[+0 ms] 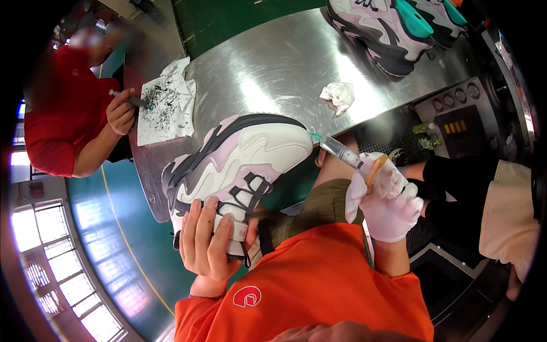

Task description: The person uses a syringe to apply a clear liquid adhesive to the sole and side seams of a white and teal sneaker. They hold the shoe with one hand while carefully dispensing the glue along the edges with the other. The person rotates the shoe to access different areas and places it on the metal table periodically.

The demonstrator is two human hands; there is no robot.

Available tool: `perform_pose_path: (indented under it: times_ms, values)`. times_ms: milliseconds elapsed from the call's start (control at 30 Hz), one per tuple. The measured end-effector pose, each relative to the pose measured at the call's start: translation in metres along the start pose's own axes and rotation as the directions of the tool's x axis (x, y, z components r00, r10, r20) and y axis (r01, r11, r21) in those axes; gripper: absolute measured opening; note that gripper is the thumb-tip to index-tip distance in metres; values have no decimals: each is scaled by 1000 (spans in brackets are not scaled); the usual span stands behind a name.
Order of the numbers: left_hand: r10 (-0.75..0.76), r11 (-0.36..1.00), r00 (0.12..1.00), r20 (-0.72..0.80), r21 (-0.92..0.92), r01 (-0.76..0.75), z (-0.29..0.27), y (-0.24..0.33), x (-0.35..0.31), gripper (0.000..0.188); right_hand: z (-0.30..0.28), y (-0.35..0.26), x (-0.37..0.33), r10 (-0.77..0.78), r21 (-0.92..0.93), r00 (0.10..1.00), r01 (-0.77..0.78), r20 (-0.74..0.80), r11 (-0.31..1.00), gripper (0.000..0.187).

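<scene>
My bare left hand grips a chunky sneaker by its heel and collar, fingers wrapped over the opening. The shoe is white and pale pink with a black sole edge and dark laces; its toe points right. In my white-gloved right hand is a clear syringe with a green tip. That tip meets or nearly meets the sole edge at the toe; I cannot tell which. An orange-brown band or patch shows on the glove by the thumb and finger.
A steel table spans the middle, holding a crumpled white wad and a black-spotted cloth. More sneakers with teal inserts stand at the far right. A co-worker in red holds a syringe at left. A machine with gauges stands right.
</scene>
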State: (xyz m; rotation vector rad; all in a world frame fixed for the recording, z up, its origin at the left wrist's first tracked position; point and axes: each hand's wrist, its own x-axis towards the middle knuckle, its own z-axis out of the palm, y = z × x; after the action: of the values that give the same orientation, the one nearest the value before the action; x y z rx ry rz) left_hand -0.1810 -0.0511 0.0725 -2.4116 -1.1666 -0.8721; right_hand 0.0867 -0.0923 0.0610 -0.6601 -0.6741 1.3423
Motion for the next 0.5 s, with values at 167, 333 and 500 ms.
perform_pose_path:
  times_ms: [167,333,500]
  values:
    - [16,1000,999,-50,-13,-17,5,-5,2,40,3,-5,1,46,24,999,-47,15,999,86]
    - [8,1000,999,-43,-21,-9,2,-5,7,38,-3,-16,1,218,28,976,-218,25,976,82]
    - [7,998,1000,7,-70,-6,-3,-10,22,37,16,-23,-1,209,-47,978,-209,-7,977,65]
